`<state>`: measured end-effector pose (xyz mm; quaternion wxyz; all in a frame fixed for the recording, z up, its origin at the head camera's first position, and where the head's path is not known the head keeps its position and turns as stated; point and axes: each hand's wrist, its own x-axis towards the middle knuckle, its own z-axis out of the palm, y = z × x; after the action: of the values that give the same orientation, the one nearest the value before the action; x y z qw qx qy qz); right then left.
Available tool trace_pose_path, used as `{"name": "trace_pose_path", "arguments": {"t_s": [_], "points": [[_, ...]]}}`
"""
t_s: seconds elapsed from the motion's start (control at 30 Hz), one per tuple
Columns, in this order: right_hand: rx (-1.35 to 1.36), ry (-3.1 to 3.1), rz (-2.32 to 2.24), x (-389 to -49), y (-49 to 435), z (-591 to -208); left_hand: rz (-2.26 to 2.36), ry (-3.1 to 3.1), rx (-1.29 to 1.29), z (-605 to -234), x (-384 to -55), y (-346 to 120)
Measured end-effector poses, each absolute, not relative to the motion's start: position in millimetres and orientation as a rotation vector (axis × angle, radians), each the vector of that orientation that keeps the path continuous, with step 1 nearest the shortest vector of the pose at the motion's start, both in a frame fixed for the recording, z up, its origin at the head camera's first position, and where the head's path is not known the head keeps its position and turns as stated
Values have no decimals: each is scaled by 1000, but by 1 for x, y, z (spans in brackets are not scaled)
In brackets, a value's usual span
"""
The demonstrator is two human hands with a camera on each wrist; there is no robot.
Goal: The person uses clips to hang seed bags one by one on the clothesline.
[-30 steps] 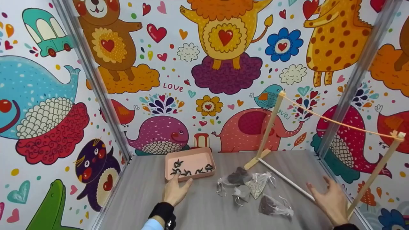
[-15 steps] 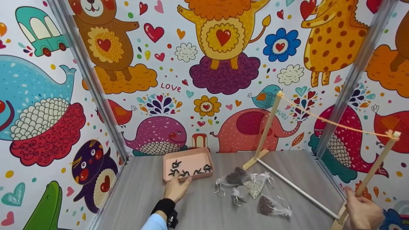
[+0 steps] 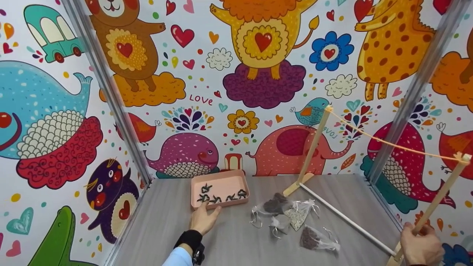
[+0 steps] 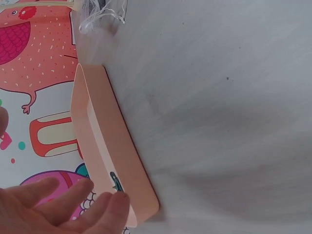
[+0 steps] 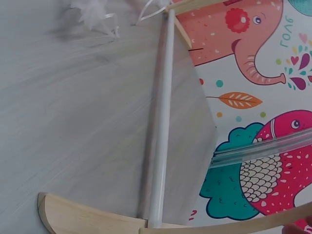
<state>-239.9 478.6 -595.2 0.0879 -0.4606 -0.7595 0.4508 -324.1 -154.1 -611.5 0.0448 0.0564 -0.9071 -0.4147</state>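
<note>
My left hand (image 3: 204, 218) is at the near rim of a pink tray (image 3: 221, 181), its fingers loosely extended over the edge. Inside the tray lie several small dark green, clip-like pieces (image 3: 216, 200), one of them right by the fingertips (image 4: 109, 204) in the left wrist view. My right hand (image 3: 422, 244) grips the near upright of a wooden stand (image 3: 441, 194), low on the post. An orange string (image 3: 391, 144) runs between the tops of the two posts. A white rod (image 3: 343, 216) joins their wooden feet along the table.
Between tray and stand, several sheer drawstring bags lie on the grey table (image 3: 162, 214): dark-filled bags (image 3: 310, 237) and a bag of pale grains (image 3: 296, 218). Cartoon-printed walls with metal corner posts (image 3: 111, 96) enclose the back and sides.
My right hand has moved right from above the white rod to the near post and now grips it. The left hand stays at the tray's near rim.
</note>
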Motion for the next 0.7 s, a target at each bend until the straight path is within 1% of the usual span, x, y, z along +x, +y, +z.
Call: {"name": "trace_pose_path", "arguments": {"t_s": [0.37, 0.7], "points": [[-1287, -2368, 1295, -245, 478, -602, -1232, -2758, 96, -614, -319, -157], [-1224, -2408, 1283, -245, 473, -602, -1229, -2800, 142, -621, -316, -159]]}}
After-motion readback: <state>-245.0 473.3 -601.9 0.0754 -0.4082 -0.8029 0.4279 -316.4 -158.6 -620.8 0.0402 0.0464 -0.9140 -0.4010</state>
